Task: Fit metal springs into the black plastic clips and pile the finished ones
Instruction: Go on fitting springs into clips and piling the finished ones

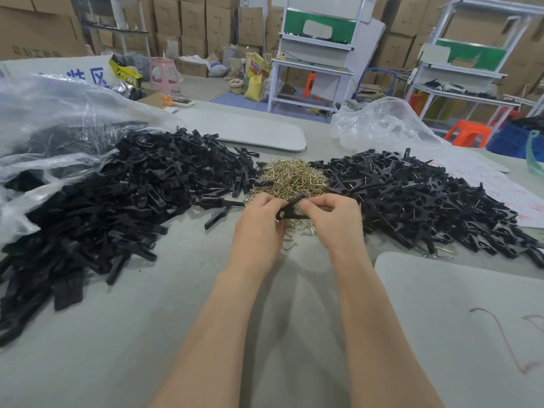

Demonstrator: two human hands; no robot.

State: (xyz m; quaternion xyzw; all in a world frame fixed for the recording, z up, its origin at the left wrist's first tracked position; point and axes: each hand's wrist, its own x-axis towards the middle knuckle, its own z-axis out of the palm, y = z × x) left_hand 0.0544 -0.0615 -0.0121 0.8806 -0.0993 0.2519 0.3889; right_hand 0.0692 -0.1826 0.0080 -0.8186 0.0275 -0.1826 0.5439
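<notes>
My left hand (259,228) and my right hand (332,222) meet over the near edge of a heap of brass-coloured metal springs (290,179). Between them they hold one black plastic clip (290,207), tilted up to the right. Fingers of both hands curl round it; whether a spring sits in it is hidden. A large heap of loose black clip parts (117,195) lies to the left. Another pile of black clips with springs showing (426,201) lies to the right.
Clear plastic bags lie at the far left (44,119) and far right (382,125). Grey flat boards rest behind the piles (250,131) and at the near right (456,319). White paper with red marks (500,184) lies beyond the right pile. Shelving and cartons stand behind.
</notes>
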